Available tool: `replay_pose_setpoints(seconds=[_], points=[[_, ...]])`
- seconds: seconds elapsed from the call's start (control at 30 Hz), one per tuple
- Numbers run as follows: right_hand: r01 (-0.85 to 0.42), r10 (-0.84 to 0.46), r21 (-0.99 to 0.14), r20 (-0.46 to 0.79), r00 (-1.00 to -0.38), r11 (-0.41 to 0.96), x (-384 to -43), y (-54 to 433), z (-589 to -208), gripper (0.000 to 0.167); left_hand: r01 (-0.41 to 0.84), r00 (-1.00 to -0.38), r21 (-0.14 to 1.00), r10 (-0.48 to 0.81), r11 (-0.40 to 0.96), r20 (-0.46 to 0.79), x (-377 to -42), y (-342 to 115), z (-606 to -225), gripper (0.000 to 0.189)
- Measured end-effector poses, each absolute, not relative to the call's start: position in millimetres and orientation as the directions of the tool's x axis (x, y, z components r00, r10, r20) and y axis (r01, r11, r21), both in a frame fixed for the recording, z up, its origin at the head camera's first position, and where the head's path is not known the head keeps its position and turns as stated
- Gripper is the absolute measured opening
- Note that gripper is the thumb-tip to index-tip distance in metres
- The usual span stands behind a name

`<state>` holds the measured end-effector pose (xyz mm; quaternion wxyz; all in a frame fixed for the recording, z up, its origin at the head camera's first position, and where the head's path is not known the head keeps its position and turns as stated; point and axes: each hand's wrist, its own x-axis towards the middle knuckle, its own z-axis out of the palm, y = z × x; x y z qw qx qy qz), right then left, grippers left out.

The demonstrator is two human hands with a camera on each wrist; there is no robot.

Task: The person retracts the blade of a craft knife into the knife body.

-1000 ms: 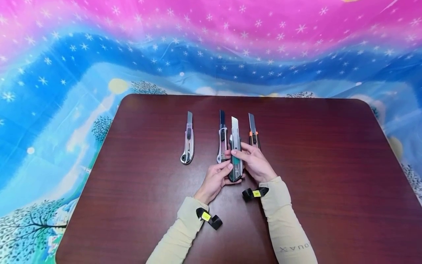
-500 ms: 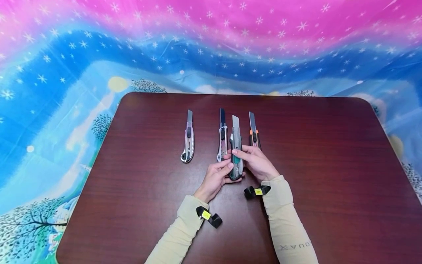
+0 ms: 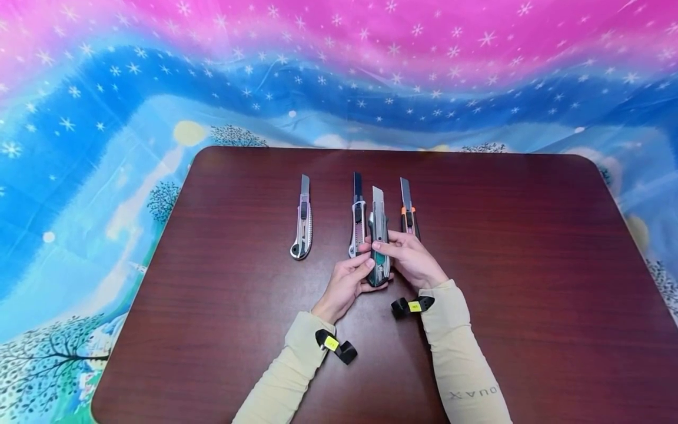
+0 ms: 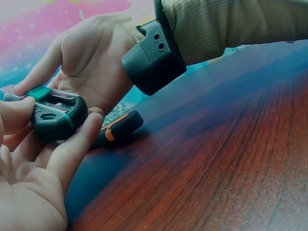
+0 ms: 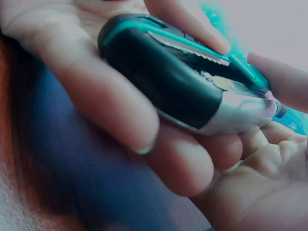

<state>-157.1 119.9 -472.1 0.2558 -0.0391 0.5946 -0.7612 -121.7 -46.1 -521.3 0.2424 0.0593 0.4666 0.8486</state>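
Both hands hold one utility knife (image 3: 379,232) above the table, its wide blade (image 3: 378,195) extended and pointing away from me. It has a dark green and grey body with a green slider (image 5: 248,72). My left hand (image 3: 345,288) grips the rear end, thumb on top and fingers underneath. Higher on the body, my right hand (image 3: 415,259) pinches the knife, its thumb close by the green slider. In the left wrist view the knife's dark rear end (image 4: 60,115) faces the camera between the two hands. The right wrist view shows several fingers curled beneath the body.
On the brown table (image 3: 503,265) lie a silver utility knife (image 3: 302,229) at left, a grey utility knife with a black blade (image 3: 357,218) just behind the held one, and an orange and black utility knife (image 3: 406,212), partly hidden by my right hand. A patterned cloth (image 3: 339,76) hangs behind.
The knife stays in both hands with almost no movement. The whole head view has shifted slightly, so the table appears a little higher.
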Motion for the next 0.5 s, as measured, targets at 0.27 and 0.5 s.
replay_pose_setpoints(seconds=[0.27, 0.5], points=[[0.34, -0.441, -0.925, -0.238, -0.866, -0.17, -157.5, 119.4, -473.0, 0.046, -0.36, -0.876, 0.823, 0.462, -0.439, -0.136, -122.3, -45.8, -521.1, 0.045], [0.317, -0.461, -0.936, -0.215, -0.861, -0.154, -158.1, 119.6, -473.4, 0.045, -0.361, -0.879, 0.822, 0.455, -0.441, -0.142, -123.1, -45.3, -521.5, 0.046]])
